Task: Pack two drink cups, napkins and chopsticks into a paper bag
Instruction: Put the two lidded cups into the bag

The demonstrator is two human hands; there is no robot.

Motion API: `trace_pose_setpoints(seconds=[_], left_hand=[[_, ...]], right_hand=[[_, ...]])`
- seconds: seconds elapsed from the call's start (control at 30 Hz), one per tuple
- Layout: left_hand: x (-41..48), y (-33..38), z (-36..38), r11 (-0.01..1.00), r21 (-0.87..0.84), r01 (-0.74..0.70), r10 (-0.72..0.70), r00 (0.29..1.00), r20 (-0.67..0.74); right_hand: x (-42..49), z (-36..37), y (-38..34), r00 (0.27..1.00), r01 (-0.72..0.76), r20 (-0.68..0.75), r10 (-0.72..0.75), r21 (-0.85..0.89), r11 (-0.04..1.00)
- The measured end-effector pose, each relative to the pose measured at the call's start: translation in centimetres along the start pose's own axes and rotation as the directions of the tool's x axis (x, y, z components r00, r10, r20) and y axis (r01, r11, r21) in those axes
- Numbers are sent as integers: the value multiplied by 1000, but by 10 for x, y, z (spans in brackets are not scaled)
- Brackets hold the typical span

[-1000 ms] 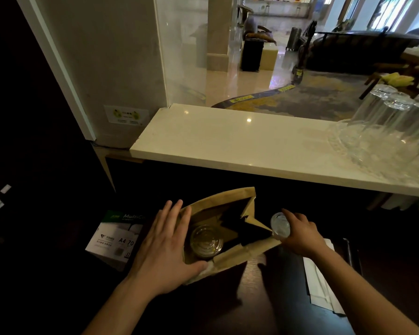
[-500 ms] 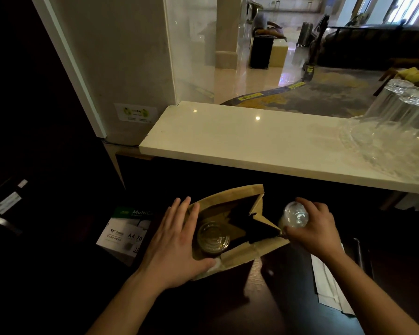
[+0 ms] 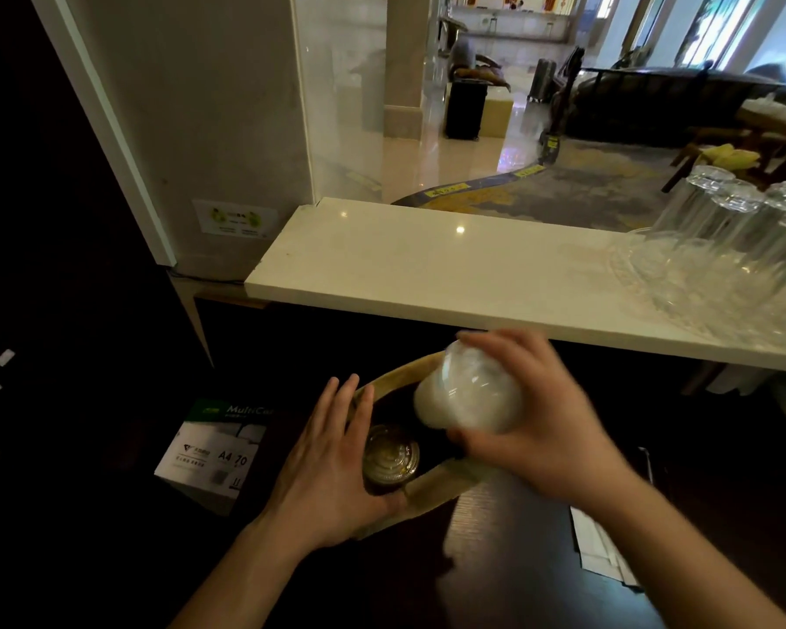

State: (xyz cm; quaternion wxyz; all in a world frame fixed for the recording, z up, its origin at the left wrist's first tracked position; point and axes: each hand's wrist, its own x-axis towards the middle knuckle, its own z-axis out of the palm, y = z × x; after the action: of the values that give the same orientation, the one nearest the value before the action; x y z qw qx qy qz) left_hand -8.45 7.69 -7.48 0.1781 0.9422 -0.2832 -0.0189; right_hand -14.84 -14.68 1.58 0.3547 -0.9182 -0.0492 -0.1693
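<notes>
Right hand [image 3: 545,429]: grip closed around the second drink cup [image 3: 468,392], a milky one, held above the open mouth of the paper bag [image 3: 432,490]. Cup is tilted, not upright; its long axis runs obliquely, one end up and away from the grip toward the pale ledge [image 3: 427,265], the other end down toward the bag mouth. Blur prevents telling lid end from base.

Key relation: the free space in the bag lies directly below the grip, beside the first cup [image 3: 391,456], which already stands in the bag, lid up, below and left of the held cup. The two cups appear apart.

Left hand [image 3: 332,465]: fingers spread, pressed flat against the bag's left wall, steadying it; not holding any item.

Judgement: cup needs righting to vertical before descent, else it may catch the first cup's lid or the bag's rim.

Outward: white napkins [image 3: 600,551] lie on the dark table [image 3: 518,574], below and right of the grip, not yet packed. Chopsticks not identifiable.
</notes>
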Motion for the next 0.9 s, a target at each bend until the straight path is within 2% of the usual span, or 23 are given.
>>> trace_pose_setpoints(seconds=[0.1, 0.2, 0.33, 0.43, 0.6, 0.9], left_hand=[[0, 0, 0, 1000, -12, 16, -16, 1000, 8], [-1, 1, 0, 1000, -13, 28, -28, 1000, 5], [-1, 7, -2, 1000, 20, 22, -22, 1000, -1], [1, 13, -2, 997, 79, -6, 7, 1000, -4], [5, 21, -3, 991, 122, -55, 54, 998, 10], [9, 26, -1, 985, 154, -73, 69, 997, 36]], right_hand=[[9, 37, 9, 983, -27, 180, 43, -90, 996], [13, 58, 26, 957, -49, 274, 98, -177, 983], [3, 63, 49, 969, -69, 200, 148, -355, 932], [-1, 60, 61, 973, -143, 111, 201, -390, 910], [-3, 64, 75, 959, -218, 67, 275, -442, 870], [18, 85, 88, 921, -219, 182, 346, -491, 843]])
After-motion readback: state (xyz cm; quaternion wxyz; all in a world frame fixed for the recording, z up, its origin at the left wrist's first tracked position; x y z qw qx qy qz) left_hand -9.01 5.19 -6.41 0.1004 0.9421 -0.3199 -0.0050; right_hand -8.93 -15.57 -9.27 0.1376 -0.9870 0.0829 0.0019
